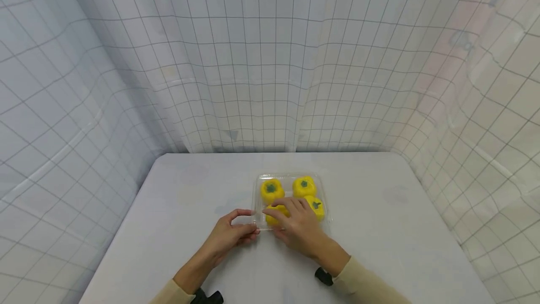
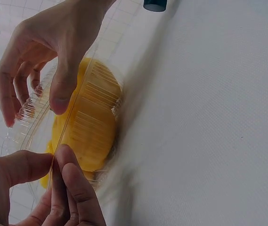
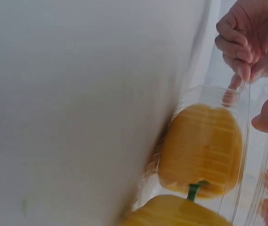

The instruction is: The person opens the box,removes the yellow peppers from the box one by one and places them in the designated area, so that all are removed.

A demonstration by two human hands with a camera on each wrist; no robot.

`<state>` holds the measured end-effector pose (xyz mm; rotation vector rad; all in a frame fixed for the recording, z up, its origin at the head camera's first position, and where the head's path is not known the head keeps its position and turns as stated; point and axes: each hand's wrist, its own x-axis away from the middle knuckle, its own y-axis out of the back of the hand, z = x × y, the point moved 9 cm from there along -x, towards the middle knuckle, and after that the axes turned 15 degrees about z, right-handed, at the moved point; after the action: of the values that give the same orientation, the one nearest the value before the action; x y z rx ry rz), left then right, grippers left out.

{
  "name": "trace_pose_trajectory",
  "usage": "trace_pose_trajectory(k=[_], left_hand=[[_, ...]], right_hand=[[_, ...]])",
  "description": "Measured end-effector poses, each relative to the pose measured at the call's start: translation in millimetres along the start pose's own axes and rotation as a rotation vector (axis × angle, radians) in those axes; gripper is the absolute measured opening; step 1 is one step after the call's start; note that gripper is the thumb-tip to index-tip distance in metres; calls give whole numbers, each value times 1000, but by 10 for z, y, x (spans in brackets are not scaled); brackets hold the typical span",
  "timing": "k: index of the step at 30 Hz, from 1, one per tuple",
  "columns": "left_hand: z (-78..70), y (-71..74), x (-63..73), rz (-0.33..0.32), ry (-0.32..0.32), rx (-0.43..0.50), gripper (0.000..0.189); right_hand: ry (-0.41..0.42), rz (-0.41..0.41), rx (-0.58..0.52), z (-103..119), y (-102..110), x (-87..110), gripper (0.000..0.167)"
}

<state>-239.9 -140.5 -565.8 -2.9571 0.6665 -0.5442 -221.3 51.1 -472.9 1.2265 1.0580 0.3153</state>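
A squarish container of clear, ribbed plastic [image 1: 288, 182] is set on the white worktop [image 1: 190, 201], within reach of both hands. Its near-left corner is pinched by the left hand [image 1: 231, 236]: in the left wrist view the thin plastic rim [image 2: 64, 127] is caught between thumb and fingertips. By this hold, it may be judged, the container is kept from sliding while its near side is handled. The right hand [image 1: 301, 229] is held arched over the near part, its thumb and fingers bent loosely and spread apart, with the fingers reaching over the plastic. No pepper seems to be gripped by it; how firmly the plastic is pressed cannot be told.

Inside the container, four yellow bell peppers with green stems are laid two by two: one at the back left [image 1: 272, 191], one at the back right [image 1: 304, 186], one at the front right [image 1: 315, 206] and one at the front left [image 1: 270, 220], partly hidden by the right hand. They are probably grouped so that all fit in one layer. A second plastic edge [image 3: 264, 160] is seen beside the rim; whether a lid is fully closed cannot be told.
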Motion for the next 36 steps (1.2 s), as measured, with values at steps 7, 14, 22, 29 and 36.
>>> trace_pose_trajectory(k=[7, 14, 22, 29, 36], left_hand=[[10, 0, -6, -11, 8, -5, 58], [1, 20, 4, -32, 11, -5, 60], [-1, 21, 19, -32, 4, -5, 62], [-20, 28, 28, -40, 3, -15, 61], [-53, 28, 38, -37, -2, -25, 61]], right_hand=[[-17, -11, -3, -136, 31, 137, 61], [-53, -39, 10, -296, 80, 282, 55], [-147, -9, -66, -492, 86, 427, 56], [-242, 25, -106, -658, 98, 529, 68], [-359, 58, -247, -841, 94, 671, 88]])
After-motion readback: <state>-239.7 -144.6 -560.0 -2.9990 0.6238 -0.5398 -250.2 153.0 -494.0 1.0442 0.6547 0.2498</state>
